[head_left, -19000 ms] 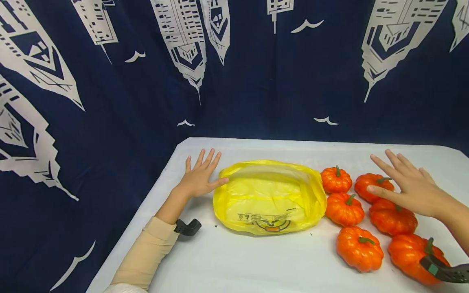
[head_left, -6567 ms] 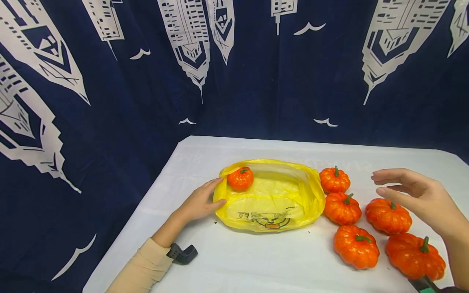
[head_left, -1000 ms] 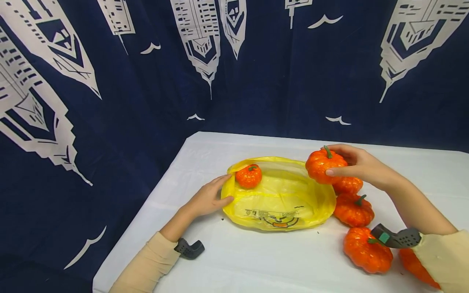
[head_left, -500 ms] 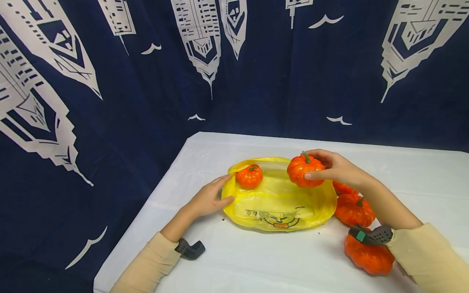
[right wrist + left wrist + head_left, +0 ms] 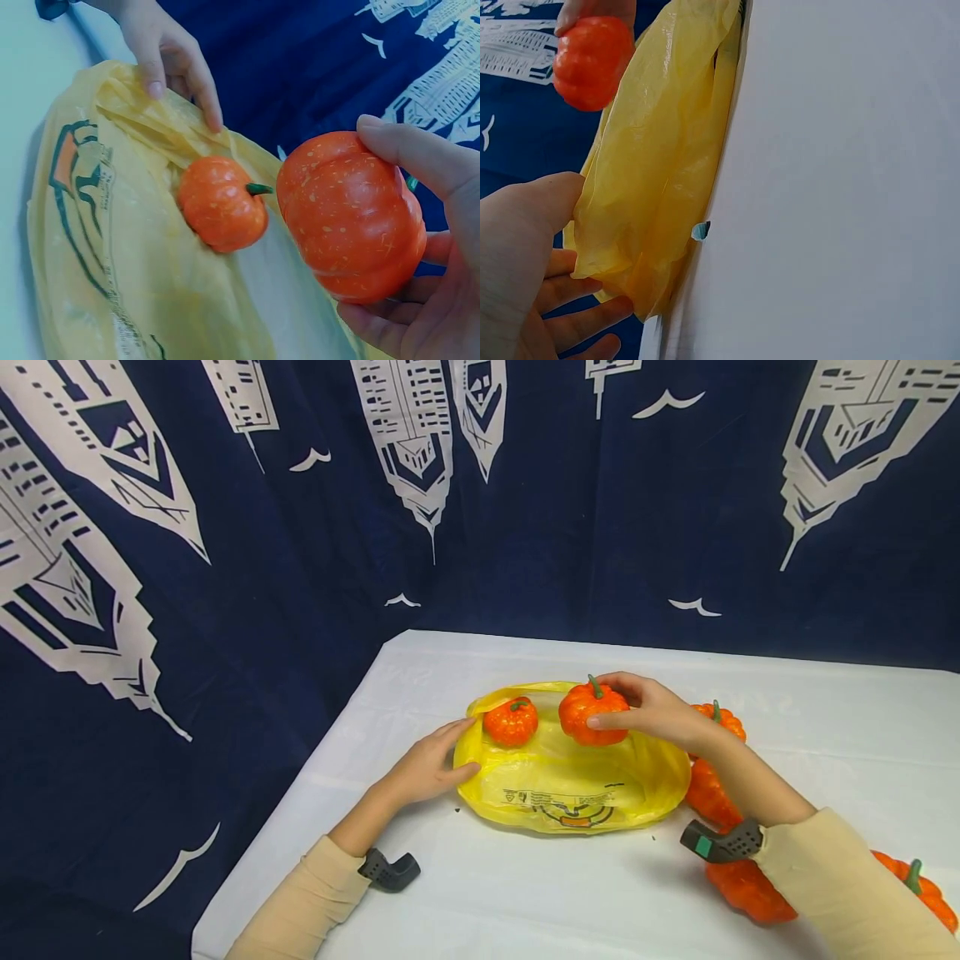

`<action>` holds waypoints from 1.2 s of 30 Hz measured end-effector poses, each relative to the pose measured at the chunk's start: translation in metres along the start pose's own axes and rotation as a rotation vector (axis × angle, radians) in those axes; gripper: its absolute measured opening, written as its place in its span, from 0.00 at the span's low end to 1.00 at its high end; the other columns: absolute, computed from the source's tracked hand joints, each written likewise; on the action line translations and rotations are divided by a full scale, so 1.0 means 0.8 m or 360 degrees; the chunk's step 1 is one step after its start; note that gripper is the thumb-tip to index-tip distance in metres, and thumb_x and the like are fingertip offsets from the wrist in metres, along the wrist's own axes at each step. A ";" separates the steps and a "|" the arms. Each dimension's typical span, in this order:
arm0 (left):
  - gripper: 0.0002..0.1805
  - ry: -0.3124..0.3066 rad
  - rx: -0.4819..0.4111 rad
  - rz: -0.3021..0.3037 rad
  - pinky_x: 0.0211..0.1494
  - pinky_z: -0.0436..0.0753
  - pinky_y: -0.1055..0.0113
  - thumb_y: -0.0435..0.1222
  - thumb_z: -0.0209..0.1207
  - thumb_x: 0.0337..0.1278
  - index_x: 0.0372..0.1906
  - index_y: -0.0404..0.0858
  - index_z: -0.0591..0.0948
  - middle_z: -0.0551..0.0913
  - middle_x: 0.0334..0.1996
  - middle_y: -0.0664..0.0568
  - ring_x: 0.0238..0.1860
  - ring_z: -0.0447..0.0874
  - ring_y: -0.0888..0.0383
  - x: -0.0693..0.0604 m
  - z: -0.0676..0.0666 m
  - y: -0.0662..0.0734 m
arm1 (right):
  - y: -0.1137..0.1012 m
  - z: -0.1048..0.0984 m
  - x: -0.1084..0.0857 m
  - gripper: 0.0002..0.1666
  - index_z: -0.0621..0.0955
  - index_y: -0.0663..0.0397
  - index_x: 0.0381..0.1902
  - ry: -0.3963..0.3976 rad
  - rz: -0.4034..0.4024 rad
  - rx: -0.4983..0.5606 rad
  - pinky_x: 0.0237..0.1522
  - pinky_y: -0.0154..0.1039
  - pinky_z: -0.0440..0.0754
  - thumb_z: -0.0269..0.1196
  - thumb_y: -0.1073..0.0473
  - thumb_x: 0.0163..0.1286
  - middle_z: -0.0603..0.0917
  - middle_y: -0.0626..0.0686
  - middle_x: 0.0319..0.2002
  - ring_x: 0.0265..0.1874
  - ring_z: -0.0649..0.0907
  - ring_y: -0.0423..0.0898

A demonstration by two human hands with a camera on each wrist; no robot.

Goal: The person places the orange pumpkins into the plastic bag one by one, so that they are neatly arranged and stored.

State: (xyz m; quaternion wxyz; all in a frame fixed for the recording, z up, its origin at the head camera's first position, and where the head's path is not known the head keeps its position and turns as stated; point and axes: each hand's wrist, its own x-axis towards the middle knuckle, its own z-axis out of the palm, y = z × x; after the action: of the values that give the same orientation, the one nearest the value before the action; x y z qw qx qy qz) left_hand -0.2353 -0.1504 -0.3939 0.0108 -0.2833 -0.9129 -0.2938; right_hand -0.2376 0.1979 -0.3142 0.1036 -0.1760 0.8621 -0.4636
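Note:
A yellow plastic bag [image 5: 660,797] lies with its mouth wide on the table, and one small orange pumpkin [image 5: 511,722] sits inside its left end. My left hand [image 5: 423,768] touches the bag's left rim, thumb and fingers spread around that end; the left wrist view shows loosely extended fingers [image 5: 592,322] against the yellow plastic [image 5: 667,150]. Over the bag mouth, my right hand [image 5: 660,714] grips a second orange pumpkin [image 5: 587,717], green stem up. In the right wrist view, the thumb lies on one side of this pumpkin [image 5: 349,217] and curled fingers on the other.
More orange pumpkins stand right of the bag, among them a back one [image 5: 723,720], a middle one [image 5: 711,793] and a front one [image 5: 750,893], partly hidden by my right arm. Another pumpkin [image 5: 918,885] is at far right. A dark blue printed cloth [image 5: 562,527] hangs behind the white table [image 5: 525,902].
My right hand has carried the gripped pumpkin leftward, from the bag's right rim to above the middle of its mouth. The left hand has stayed at the left rim.

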 end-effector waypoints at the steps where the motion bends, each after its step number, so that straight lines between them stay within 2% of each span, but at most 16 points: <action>1: 0.40 0.0000 0.0003 0.0003 0.71 0.63 0.49 0.46 0.61 0.60 0.73 0.34 0.62 0.65 0.70 0.41 0.70 0.62 0.44 0.000 0.000 0.000 | 0.000 0.002 0.001 0.42 0.67 0.58 0.69 0.0001 0.0010 -0.0015 0.62 0.57 0.72 0.68 0.47 0.63 0.74 0.61 0.63 0.58 0.76 0.57; 7: 0.40 0.0001 0.0013 0.0011 0.71 0.63 0.49 0.47 0.61 0.61 0.73 0.35 0.62 0.65 0.70 0.41 0.70 0.62 0.44 0.000 0.000 -0.001 | -0.004 0.010 0.008 0.45 0.65 0.62 0.70 0.0011 0.0047 -0.0110 0.61 0.58 0.72 0.67 0.44 0.63 0.73 0.65 0.64 0.58 0.74 0.59; 16: 0.40 -0.0001 0.0020 0.0004 0.71 0.63 0.49 0.47 0.61 0.61 0.74 0.35 0.62 0.65 0.71 0.41 0.70 0.62 0.44 0.000 0.000 -0.002 | -0.013 0.022 0.017 0.48 0.62 0.66 0.71 -0.0071 0.0084 -0.0164 0.61 0.59 0.72 0.66 0.43 0.64 0.70 0.68 0.64 0.60 0.72 0.62; 20: 0.40 -0.0001 0.0011 0.0005 0.71 0.63 0.49 0.47 0.61 0.61 0.74 0.35 0.62 0.65 0.70 0.41 0.70 0.62 0.44 -0.001 -0.001 -0.001 | -0.011 0.031 0.025 0.50 0.61 0.67 0.71 -0.0058 0.0165 -0.0206 0.60 0.59 0.72 0.66 0.41 0.63 0.70 0.69 0.64 0.59 0.72 0.63; 25: 0.40 -0.0002 0.0007 0.0001 0.71 0.63 0.49 0.47 0.61 0.61 0.74 0.35 0.62 0.65 0.70 0.41 0.70 0.62 0.44 -0.001 -0.001 0.001 | -0.003 0.043 0.033 0.54 0.60 0.68 0.71 -0.0002 0.0331 -0.0240 0.62 0.60 0.70 0.66 0.37 0.61 0.68 0.70 0.65 0.60 0.71 0.63; 36: 0.40 -0.0009 0.0011 0.0020 0.71 0.62 0.50 0.47 0.61 0.61 0.74 0.35 0.62 0.64 0.71 0.42 0.71 0.61 0.45 0.000 -0.001 0.001 | 0.002 0.061 0.047 0.55 0.52 0.72 0.73 0.0229 0.0452 -0.0070 0.65 0.58 0.67 0.66 0.44 0.65 0.61 0.72 0.69 0.64 0.67 0.66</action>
State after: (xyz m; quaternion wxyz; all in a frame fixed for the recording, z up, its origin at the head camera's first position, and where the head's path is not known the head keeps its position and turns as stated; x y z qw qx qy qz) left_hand -0.2345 -0.1501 -0.3931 0.0109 -0.2898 -0.9121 -0.2897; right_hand -0.2555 0.1464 -0.3429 0.1023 -0.0210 0.8935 -0.4368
